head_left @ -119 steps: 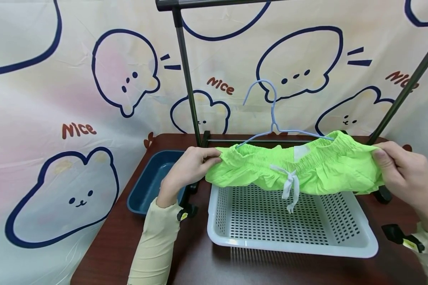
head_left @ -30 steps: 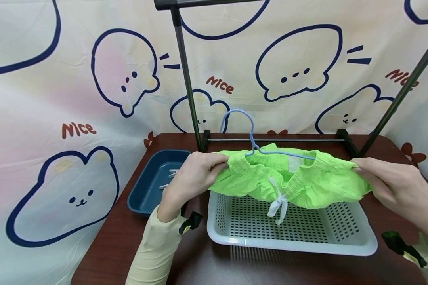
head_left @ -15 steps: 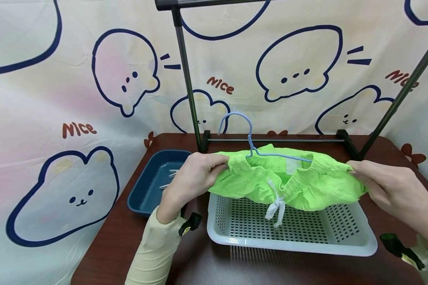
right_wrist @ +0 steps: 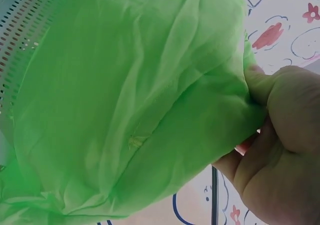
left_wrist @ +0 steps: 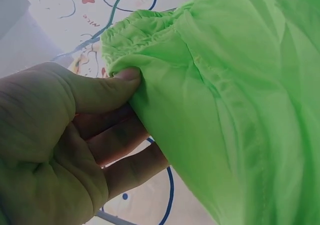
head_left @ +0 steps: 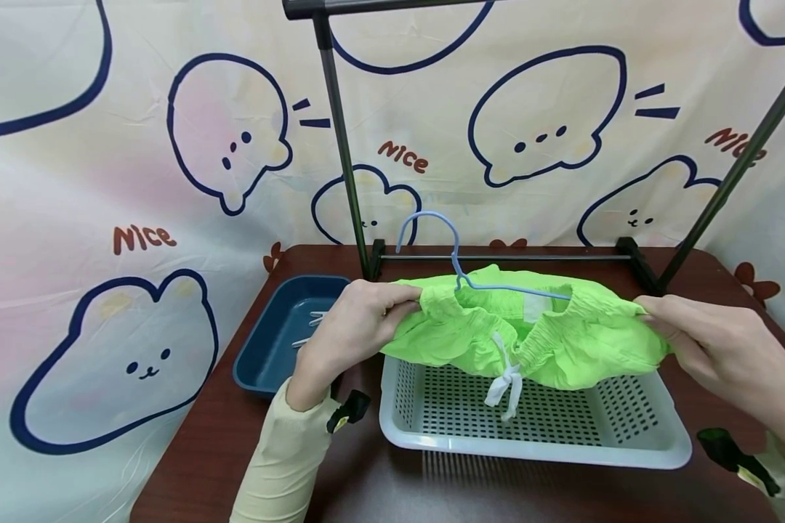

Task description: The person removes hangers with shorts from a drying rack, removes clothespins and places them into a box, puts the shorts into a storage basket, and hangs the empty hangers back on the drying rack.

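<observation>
The left hand (head_left: 360, 319) pinches the 9 o'clock end of the bright green elastic-waist shorts (head_left: 523, 334), thumb and fingers (left_wrist: 107, 92) closed on the waistband. The right hand (head_left: 706, 345) grips the 3 o'clock end likewise. The shorts hang over the white perforated plastic basket (head_left: 536, 450), threaded on a light-blue wire hanger (head_left: 458, 269). Keep tension even; seat the waistband evenly over both hanger shoulders.

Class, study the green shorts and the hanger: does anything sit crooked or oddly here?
Yes. The blue hanger sits askew inside the green shorts: its hook leans left, off-centre. The left hand and right hand pinch the waistband ends.
</observation>
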Available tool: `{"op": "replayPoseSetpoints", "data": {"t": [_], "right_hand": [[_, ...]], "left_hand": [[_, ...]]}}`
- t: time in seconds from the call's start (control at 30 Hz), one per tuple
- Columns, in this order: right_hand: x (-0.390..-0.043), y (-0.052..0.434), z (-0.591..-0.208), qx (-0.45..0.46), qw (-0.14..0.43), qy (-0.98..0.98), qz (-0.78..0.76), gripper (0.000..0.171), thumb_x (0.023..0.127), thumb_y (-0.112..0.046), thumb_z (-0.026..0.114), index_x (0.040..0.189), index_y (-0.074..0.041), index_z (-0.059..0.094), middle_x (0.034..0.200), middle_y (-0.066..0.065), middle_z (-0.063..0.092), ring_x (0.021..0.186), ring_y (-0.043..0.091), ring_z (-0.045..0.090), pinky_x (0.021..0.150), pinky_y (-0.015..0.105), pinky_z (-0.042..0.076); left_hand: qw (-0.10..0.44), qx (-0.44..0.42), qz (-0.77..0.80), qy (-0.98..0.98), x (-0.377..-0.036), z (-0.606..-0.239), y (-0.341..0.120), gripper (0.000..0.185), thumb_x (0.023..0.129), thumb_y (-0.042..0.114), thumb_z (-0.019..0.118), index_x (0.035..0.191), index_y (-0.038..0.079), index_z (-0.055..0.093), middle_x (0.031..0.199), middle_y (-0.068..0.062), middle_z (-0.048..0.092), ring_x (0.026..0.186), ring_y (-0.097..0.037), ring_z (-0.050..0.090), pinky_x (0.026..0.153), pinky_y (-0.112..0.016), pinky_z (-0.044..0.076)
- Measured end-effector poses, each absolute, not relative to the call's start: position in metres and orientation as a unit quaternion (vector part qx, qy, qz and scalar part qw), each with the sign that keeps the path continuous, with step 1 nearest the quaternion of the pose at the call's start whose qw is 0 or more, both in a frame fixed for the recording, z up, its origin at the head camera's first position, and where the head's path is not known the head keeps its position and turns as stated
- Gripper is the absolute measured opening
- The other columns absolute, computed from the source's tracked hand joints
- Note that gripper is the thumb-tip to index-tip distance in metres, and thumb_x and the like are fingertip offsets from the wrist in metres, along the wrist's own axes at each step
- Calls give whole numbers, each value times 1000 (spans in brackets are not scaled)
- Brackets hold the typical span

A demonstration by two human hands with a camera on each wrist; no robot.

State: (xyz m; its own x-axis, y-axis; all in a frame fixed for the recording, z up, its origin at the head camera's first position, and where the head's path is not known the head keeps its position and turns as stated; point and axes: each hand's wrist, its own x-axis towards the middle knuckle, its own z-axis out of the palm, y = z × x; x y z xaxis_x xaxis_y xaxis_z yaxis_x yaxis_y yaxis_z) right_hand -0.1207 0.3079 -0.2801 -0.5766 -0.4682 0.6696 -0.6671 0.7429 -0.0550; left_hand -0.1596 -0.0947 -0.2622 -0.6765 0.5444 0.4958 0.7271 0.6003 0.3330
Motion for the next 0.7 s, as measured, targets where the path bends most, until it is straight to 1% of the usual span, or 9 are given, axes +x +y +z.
{"op": "replayPoseSetpoints", "data": {"t": [0.07, 0.13, 0.23, 0.37, 0.4, 0.57, 0.63, 0.7], "right_hand": [[-120, 308, -279, 327, 323, -875, 153, 55, 100, -49, 34, 99, -7, 71, 77, -4, 63, 68, -6, 41, 64, 3, 41], [-120, 307, -278, 327, 317, -877, 156, 46, 101, -43, 41, 100, -8, 70, 77, -6, 61, 68, -7, 40, 62, 4, 40], [-119, 307, -276, 325, 313, -878, 157, 38, 101, -38, 46, 101, -9, 69, 77, -9, 57, 68, -6, 40, 59, 7, 38], [-121, 308, -273, 329, 316, -876, 157, 40, 102, -40, 45, 100, -9, 69, 77, -11, 54, 69, -10, 38, 58, 9, 37], [-121, 309, -273, 330, 316, -875, 158, 36, 102, -37, 47, 100, -9, 69, 77, -11, 54, 69, -10, 38, 58, 9, 37], [-124, 312, -272, 333, 330, -868, 162, 45, 102, -44, 42, 98, -7, 69, 76, -10, 54, 68, -11, 36, 55, 10, 36], [-125, 313, -273, 333, 340, -865, 162, 52, 102, -48, 39, 97, -6, 69, 75, -8, 56, 68, -12, 36, 55, 10, 36], [-126, 315, -273, 328, 342, -865, 165, 51, 102, -47, 40, 97, -5, 69, 75, -5, 58, 68, -12, 36, 54, 10, 36]], "left_hand": [[171, -366, -270, -874, -160, -262, -96, 16, 90, 11, 70, 105, 14, 75, 93, 1, 76, 69, -4, 62, 66, -21, 53], [167, -369, -278, -871, -161, -261, -97, 18, 90, 11, 69, 107, 13, 75, 97, -1, 76, 73, -5, 65, 69, -22, 55], [159, -373, -284, -869, -162, -260, -99, 18, 91, 10, 69, 107, 13, 75, 97, -1, 76, 75, -5, 65, 71, -23, 56], [147, -375, -287, -869, -163, -260, -102, 14, 91, 9, 68, 103, 12, 75, 94, 0, 76, 72, -4, 63, 70, -22, 55], [145, -376, -289, -869, -164, -260, -102, 14, 91, 8, 68, 103, 12, 75, 93, 0, 76, 72, -4, 63, 70, -22, 55], [137, -378, -296, -867, -167, -260, -105, 16, 91, 8, 68, 104, 12, 75, 95, -1, 76, 74, -5, 64, 71, -22, 56], [134, -379, -301, -865, -168, -260, -106, 17, 91, 8, 69, 106, 12, 75, 96, -1, 76, 76, -5, 65, 72, -23, 56], [130, -381, -308, -862, -168, -260, -108, 18, 91, 8, 69, 107, 12, 75, 98, -1, 76, 77, -6, 66, 74, -23, 57]]}}
